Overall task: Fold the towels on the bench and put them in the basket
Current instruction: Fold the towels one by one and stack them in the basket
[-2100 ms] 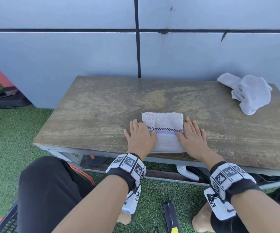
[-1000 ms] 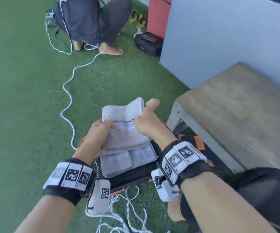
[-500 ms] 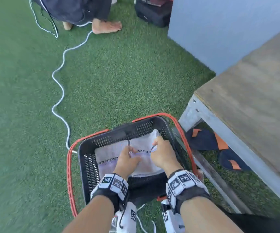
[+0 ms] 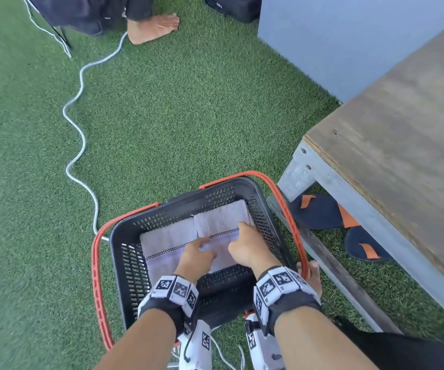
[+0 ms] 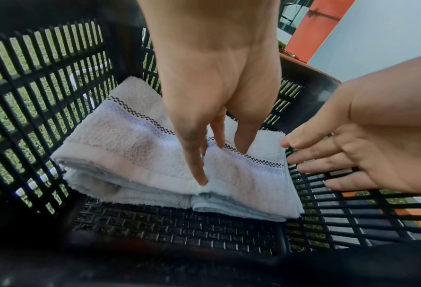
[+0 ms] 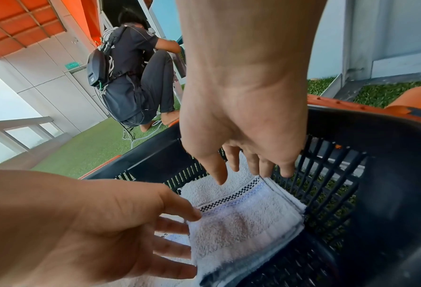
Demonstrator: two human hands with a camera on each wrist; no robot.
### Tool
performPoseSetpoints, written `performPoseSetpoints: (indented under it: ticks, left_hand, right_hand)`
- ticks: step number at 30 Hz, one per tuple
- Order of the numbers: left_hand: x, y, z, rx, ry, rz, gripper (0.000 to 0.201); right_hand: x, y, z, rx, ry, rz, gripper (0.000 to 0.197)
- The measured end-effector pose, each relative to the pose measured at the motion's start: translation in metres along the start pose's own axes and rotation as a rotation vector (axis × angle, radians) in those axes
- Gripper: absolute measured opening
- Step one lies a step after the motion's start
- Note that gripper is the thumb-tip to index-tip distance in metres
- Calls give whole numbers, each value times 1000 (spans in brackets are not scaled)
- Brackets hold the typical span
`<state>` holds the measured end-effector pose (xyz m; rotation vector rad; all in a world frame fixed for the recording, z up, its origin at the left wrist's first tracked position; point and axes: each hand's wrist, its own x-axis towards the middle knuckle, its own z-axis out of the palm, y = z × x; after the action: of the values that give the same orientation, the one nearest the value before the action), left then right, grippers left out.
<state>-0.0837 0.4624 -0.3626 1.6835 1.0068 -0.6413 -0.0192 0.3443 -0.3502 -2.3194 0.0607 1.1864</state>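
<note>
The folded towel [image 4: 222, 222] now lies flat in the right half of the black basket [image 4: 266, 222], against its far wall and right wall; two seconds ago it was being pressed on the bench [image 4: 391, 145], and half a second ago both hands were lowering it in. It sits just beside an earlier folded towel [image 4: 167, 243], edges touching or slightly overlapping; which is hard to tell from above. This towel therefore seems delivered, and judging by the earlier view, one crumpled towel likely remains on the bench, out of view now.

The left hand [image 4: 198, 253] has let go: its fingers [image 5: 197, 165] are straight, tips resting on the towel's near-left edge, holding nothing. The right hand [image 4: 247, 247] is also open, fingers [image 6: 258, 165] spread and relaxed over the towel's top, touching lightly or just above it. The towel lies under both hands, gripped by neither.
</note>
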Motion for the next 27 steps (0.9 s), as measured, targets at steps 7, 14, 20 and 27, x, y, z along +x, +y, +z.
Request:
performPoseSetpoints:
  ticks: [7, 14, 20, 27]
  left_hand:
    - [-19, 24, -12, -9, 117, 102, 20]
    - [-75, 85, -28, -29, 174, 328, 19]
    - [-157, 153, -31, -77, 129, 553, 10]
    - [-279, 230, 5, 52, -2, 912, 12]
  right_hand:
    - [-18, -26, -24, 83, 29, -104, 42]
    - [-83, -76, -75, 2, 215, -231, 18]
    - [-198, -95, -165, 81, 481, -410, 24]
    - [-319, -47, -264, 279, 758, -515, 33]
